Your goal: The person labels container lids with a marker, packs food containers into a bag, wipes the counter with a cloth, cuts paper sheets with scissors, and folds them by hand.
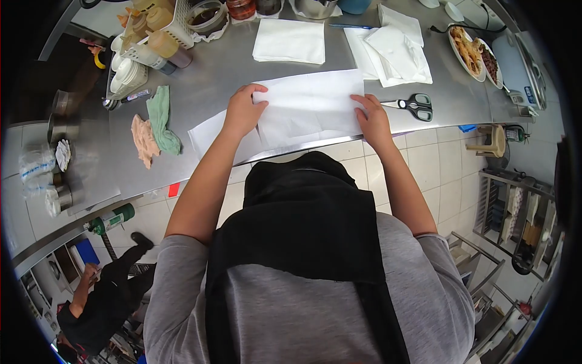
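Note:
A wide white paper sheet [309,100] lies along the front edge of the steel table. My left hand [245,110] is at its left part, with thumb and fingers curved apart around its edge. At the sheet's right end is my right hand [371,118], its fingertips on the paper and its thumb apart from the index finger. Another piece of white paper [209,130] shows beneath and beside my left forearm. Black-handled scissors [418,107] lie just right of my right hand, blades pointing toward it. Whether either hand grips the paper is hard to make out.
Behind the sheet are a white paper stack [289,41], more white papers [397,51] and a pen [351,26]. Cloths [160,124] and a bottle basket [176,30] are left, food plates [467,51] right. Another person [97,303] is at lower left.

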The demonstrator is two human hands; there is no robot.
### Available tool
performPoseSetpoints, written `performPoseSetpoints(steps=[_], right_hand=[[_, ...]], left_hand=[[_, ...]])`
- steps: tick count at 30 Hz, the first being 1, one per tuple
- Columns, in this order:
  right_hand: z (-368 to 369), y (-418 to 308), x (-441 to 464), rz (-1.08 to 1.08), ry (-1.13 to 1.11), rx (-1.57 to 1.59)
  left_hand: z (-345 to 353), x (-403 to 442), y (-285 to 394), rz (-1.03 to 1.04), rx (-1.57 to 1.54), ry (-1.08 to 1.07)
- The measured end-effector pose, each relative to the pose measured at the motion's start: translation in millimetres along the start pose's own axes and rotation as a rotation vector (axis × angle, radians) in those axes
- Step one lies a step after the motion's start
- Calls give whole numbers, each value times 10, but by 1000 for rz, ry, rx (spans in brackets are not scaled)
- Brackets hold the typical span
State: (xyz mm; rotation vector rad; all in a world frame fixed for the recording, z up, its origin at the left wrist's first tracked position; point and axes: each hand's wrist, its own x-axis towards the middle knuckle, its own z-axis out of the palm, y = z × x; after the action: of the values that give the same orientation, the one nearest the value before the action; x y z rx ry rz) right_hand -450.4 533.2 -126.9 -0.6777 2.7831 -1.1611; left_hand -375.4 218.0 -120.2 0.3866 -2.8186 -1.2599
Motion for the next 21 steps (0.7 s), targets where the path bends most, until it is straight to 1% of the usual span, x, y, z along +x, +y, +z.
performPoseSetpoints(steps=[3,5,10,12,13,15,17,18,20,21], right_hand=[[13,11,6,-29,9,-33],[-17,-37,12,31,-25,-7],[-23,-27,30,26,-45,-6],[-14,-38,27,23,-45,-14],[-5,-49,29,16,-47,-46],[-7,-53,36,11,-48,-78],[-2,-56,45,19,-54,-78],[0,-54,51,18,-57,-77],[-4,-46,58,9,-60,-33],[0,-43,64,7,-59,-35]], left_hand=[[-8,-2,-8,-13,-11,-10],[-18,-10,14,-17,-19,-5],[-2,-16,-32,-49,-26,-37],[23,-73,13,129,43,139],[32,-115,73,128,43,137],[76,-253,267,384,218,188],[218,-416,529,511,266,43],[326,-454,623,508,266,44],[508,-507,743,627,311,34],[562,-508,725,597,394,-12]])
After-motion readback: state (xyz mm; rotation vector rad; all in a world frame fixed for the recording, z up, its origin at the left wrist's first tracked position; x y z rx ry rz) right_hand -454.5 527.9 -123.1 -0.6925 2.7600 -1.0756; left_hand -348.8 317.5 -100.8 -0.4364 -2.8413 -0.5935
